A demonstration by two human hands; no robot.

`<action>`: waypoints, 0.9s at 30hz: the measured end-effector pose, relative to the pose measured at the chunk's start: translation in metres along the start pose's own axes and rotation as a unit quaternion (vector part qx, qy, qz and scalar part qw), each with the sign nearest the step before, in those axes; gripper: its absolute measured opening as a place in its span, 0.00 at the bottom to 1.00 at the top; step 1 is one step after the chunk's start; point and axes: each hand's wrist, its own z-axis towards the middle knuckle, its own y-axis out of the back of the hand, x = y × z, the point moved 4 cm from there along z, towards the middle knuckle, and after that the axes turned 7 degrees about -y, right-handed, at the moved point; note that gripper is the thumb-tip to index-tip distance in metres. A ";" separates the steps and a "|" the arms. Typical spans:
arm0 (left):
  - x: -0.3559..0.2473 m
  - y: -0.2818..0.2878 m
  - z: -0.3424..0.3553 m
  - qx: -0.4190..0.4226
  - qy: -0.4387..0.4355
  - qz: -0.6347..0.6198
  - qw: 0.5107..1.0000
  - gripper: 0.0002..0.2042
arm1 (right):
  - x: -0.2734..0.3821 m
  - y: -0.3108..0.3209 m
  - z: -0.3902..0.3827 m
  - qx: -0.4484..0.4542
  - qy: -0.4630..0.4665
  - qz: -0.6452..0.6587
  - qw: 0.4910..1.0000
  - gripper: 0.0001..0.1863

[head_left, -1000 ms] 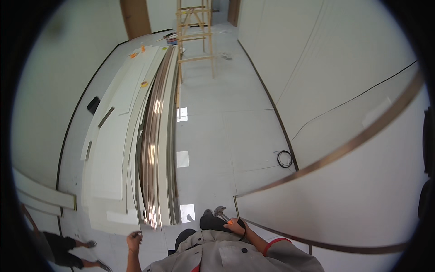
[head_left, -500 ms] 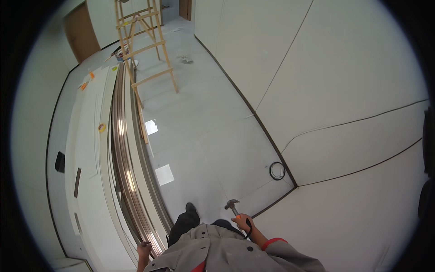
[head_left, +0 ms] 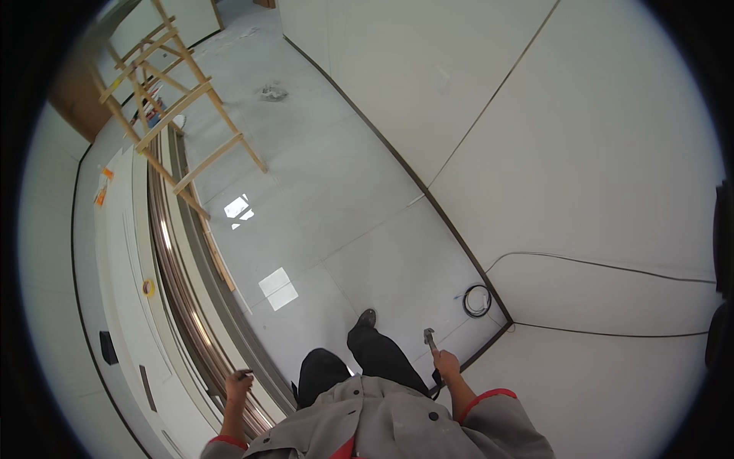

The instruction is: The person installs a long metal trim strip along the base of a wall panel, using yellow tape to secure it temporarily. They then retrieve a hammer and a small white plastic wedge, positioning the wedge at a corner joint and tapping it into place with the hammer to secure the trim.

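Observation:
In my right hand (head_left: 446, 365) is a claw hammer (head_left: 430, 338), its metal head pointing up and away from me past my closed fingers. My left hand (head_left: 238, 386) is out over the stacked strips, its fingers pinched on a small dark object (head_left: 244, 374) whose kind I cannot make out. Below and beside that hand, long brown glossy trim strips (head_left: 197, 325) run lengthwise along a stack of white panels (head_left: 126, 260).
A wooden stepladder (head_left: 206, 157) stands ahead on the left, by the far end of the strips. A coiled black cable (head_left: 476, 301) lies near the right wall corner. Yellow tape (head_left: 148, 288) rests on the panels. Debris (head_left: 273, 92) lies on the grey floor.
My body has moved forward with a step, and the ladder looks nearer. My left hand has risen from the strips' near end. The hammer has swung outward to the right, still in my right hand.

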 end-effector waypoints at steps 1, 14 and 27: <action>-0.002 -0.014 0.012 0.013 0.023 -0.015 1.000 0.10 | 0.024 0.023 0.018 0.012 -0.005 -0.001 1.000 0.32; -0.208 -0.260 0.388 0.167 -0.027 0.052 0.984 0.10 | 0.169 0.103 0.300 -0.024 -0.126 0.054 0.990 0.25; -0.224 -0.637 0.563 0.393 -0.217 0.169 0.878 0.10 | 0.179 -0.045 0.672 -0.082 -0.081 0.116 0.986 0.21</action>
